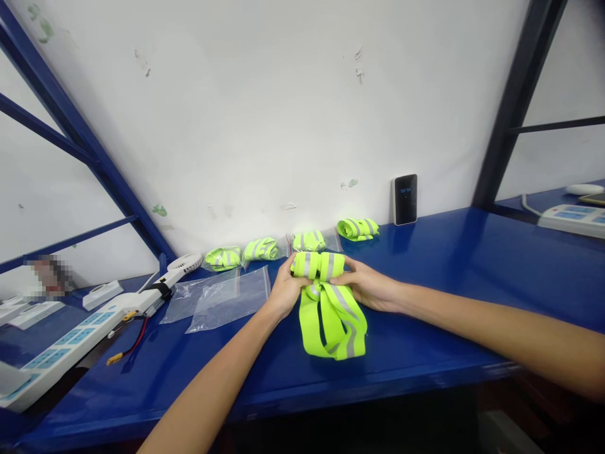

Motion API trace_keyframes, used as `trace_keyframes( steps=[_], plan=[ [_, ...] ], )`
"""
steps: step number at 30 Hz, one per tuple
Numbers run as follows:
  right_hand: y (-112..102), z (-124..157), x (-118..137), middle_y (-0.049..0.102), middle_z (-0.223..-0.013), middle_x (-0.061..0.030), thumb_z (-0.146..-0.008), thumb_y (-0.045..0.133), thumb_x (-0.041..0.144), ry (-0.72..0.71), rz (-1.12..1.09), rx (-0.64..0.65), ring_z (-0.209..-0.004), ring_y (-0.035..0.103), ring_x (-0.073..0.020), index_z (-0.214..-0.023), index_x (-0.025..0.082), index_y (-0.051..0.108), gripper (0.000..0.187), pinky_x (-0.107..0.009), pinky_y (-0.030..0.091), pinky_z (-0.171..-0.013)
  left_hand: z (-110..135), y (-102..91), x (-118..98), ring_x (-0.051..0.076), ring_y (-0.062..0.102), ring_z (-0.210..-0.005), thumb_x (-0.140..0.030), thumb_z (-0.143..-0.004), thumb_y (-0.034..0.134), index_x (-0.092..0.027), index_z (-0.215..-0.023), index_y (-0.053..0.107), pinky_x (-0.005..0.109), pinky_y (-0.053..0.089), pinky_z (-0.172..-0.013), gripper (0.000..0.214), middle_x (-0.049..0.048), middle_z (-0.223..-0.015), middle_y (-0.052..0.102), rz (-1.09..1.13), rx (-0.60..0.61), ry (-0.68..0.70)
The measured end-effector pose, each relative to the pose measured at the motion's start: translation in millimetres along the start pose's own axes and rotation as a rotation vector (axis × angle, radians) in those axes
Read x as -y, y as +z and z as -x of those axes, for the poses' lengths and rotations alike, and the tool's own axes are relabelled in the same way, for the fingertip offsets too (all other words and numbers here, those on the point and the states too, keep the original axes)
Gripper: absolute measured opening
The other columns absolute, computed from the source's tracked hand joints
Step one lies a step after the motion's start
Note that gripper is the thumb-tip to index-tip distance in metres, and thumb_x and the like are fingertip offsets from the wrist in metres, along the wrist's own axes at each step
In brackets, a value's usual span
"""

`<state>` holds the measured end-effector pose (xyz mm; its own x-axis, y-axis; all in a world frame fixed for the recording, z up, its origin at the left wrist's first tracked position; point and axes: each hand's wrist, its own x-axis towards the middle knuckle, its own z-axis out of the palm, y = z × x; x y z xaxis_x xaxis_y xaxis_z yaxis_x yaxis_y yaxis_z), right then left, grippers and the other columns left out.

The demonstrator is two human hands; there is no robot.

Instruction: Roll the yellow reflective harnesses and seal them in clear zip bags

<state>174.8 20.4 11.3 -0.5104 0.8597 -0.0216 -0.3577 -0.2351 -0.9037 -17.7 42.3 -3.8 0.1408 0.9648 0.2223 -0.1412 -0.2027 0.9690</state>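
Left hand [285, 291] and right hand [367, 285] together, clamped on rolled neon-yellow reflective vest [317, 265], tail draped near front edge of blue desk [276, 384]; slackened grip risks roll springing open, sliding against clear zip bag [227, 302].

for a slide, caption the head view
Left hand and right hand hold a half-rolled neon reflective vest on a blue workbench

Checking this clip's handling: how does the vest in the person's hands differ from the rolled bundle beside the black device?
The held vest is partly rolled, its loose bands spread below; the bundle is compact. Left hand and right hand grasp the vest; the bundle lies untouched on the blue bench. Both are neon yellow-green with grey reflective stripes.
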Motion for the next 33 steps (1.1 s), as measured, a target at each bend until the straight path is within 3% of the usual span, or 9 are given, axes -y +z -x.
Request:
trace_keyframes(
  steps=[7, 11, 16, 21, 26, 30, 33],
  plan=[
    [-2.3, -0.1, 5.2, 0.066, -0.099, -0.0038, -0.079, 0.06, 0.016, 0.076, -0.031, -0.062, -0.083, 0.068, -0.0194, -0.115, 0.023, 0.051, 0.038, -0.035, 0.055, -0.077, -4.4, -2.2, -1.2, 0.018, 0.066, -0.077, -0.003, -0.052, 0.066, -0.019, -0.097, 0.057, 0.027, 0.05, -0.07, 0.048, -0.0025, -0.082, 0.067, 0.094, -0.178, 0.147],
    [-5.5, -0.9, 4.6, 0.065, -0.089, -0.0022, -0.082, 0.062, 0.023, 0.079, 0.015, 0.03, -0.08, 0.066, -0.0171, -0.091, 0.02, 0.057, 0.011, -0.033, 0.054, -0.08, -1.6, 1.4, -9.8, 0.017, 0.066, -0.075, -0.004, -0.052, 0.065, -0.02, -0.097, 0.056, 0.028, 0.052, -0.071, 0.048, -0.0033, -0.079, 0.066, 0.187, -0.213, 0.127],
    [-3.6, -0.4, 3.2, 0.062, -0.073, 0.001, -0.074, 0.072, 0.024, 0.099, 0.126, 0.017, -0.067, 0.062, -0.0138, -0.08, 0.019, 0.053, 0.021, -0.028, 0.05, -0.067, -0.1, 2.4, -11.8, 0.018, 0.067, -0.077, -0.001, -0.049, 0.065, -0.02, -0.098, 0.056, 0.029, 0.053, -0.072, 0.054, -0.0022, -0.082, 0.068, 0.254, -0.168, 0.045],
    [-3.3, -1.1, -2.0, 0.046, -0.052, 0.0088, -0.064, 0.071, 0.017, -0.072, 0.279, -0.134, -0.047, 0.041, -0.0054, -0.066, 0.018, 0.047, 0.024, -0.019, 0.03, -0.046, 1.8, 4.6, -13.4, 0.018, 0.067, -0.078, 0.0, -0.048, 0.065, -0.02, -0.094, 0.057, 0.027, 0.052, -0.07, 0.05, -0.001, -0.084, 0.069, 0.259, -0.152, 0.027],
    [-3.7, -2.4, -7.8, 0.049, -0.052, 0.0112, -0.06, 0.066, 0.009, -0.099, 0.273, -0.144, -0.044, 0.041, -0.0068, -0.081, 0.022, 0.043, 0.034, -0.018, 0.026, -0.043, 2.4, 6.5, -8.4, 0.015, 0.064, -0.072, -0.001, -0.051, 0.065, -0.021, -0.102, 0.059, 0.025, 0.051, -0.066, 0.055, -0.0026, -0.081, 0.067, 0.212, -0.135, 0.066],
    [-2.6, -1.8, -8.1, 0.059, -0.062, 0.0073, -0.065, 0.073, 0.014, -0.081, 0.151, -0.093, -0.052, 0.055, -0.0109, -0.091, 0.024, 0.043, 0.04, -0.02, 0.041, -0.048, -1.2, 3.3, -0.7, 0.013, 0.062, -0.074, -0.001, -0.053, 0.066, -0.022, -0.103, 0.061, 0.024, 0.049, -0.069, 0.054, -0.0044, -0.083, 0.066, 0.089, -0.143, 0.162],
    [-3.2, -1.4, -8.0, 0.066, -0.078, 0.0021, -0.068, 0.077, 0.018, -0.012, 0.073, -0.011, -0.066, 0.064, -0.0148, -0.108, 0.024, 0.048, 0.051, -0.028, 0.053, -0.064, -1.7, 2.5, -1.6, 0.016, 0.062, -0.08, -0.003, -0.055, 0.065, -0.019, -0.095, 0.065, 0.026, 0.048, -0.074, 0.043, -0.0022, -0.088, 0.067, -0.03, -0.131, 0.244]
  ],
)
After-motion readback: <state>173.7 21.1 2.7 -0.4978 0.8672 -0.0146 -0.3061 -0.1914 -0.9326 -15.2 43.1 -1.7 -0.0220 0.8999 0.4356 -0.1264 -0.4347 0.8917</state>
